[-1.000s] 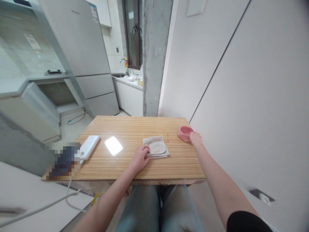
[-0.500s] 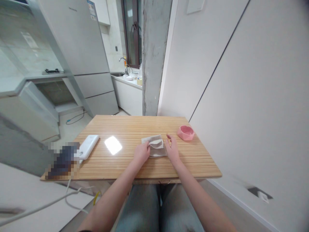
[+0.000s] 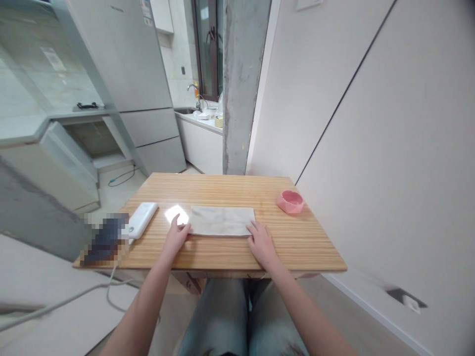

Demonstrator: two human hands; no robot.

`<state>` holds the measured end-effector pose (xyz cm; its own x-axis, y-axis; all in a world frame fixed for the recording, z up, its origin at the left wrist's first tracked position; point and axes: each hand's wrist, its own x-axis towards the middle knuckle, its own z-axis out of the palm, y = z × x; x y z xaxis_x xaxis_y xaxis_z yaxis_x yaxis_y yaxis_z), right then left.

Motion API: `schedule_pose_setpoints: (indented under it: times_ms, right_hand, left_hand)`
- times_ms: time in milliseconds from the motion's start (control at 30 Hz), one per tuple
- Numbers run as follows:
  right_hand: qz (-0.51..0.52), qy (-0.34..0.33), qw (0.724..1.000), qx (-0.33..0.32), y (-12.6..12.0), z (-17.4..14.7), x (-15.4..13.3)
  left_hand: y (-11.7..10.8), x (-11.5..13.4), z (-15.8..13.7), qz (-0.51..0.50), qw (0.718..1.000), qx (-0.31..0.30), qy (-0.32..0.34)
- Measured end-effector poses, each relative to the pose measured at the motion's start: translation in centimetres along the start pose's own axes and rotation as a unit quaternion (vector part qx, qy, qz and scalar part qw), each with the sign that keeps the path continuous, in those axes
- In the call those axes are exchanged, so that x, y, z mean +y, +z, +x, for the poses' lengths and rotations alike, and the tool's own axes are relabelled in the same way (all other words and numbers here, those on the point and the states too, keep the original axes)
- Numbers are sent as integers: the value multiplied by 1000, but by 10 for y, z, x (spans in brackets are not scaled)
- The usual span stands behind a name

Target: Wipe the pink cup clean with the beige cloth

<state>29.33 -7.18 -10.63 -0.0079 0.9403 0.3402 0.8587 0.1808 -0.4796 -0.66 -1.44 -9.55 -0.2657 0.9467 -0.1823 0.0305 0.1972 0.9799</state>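
A pale grey-beige cloth lies as a long, flat strip on the wooden table in front of me. At its lower left corner is my left hand, thumb touching the edge and fingers apart. My right hand rests at the lower right corner, its fingers stretched out over the cloth's edge. The cloth's surface looks slightly wrinkled.
A pink angular bowl stands at the table's right side. On the left lie a white device and a pixelated dark item, with a pale cable hanging off the table. A wall rises on the right.
The cloth was folded small and has been opened leftward into a long strip. My left hand moved left with its end and its fingers spread; my right hand came down onto the right corner.
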Motion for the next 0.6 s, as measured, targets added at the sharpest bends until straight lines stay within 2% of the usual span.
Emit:
schedule_pose_setpoints:
  times_ms: [133,400,467,533,600]
  right_hand:
    - [40,27,998,39,-2,0,3]
    - [33,-4,999,35,-7,-2,0]
    - [33,-7,999,35,-7,-3,-1]
    - [36,-15,999,31,-7,-3,-2]
    - [45,-29,998,17,-7,-3,-2]
  left_hand:
    - [-8,2,8,147,986,-44,64]
    - [2,9,-6,270,948,14,170]
    - [10,15,-13,267,940,62,202]
    - [26,26,-21,257,922,107,269]
    - [50,38,-32,251,898,108,346]
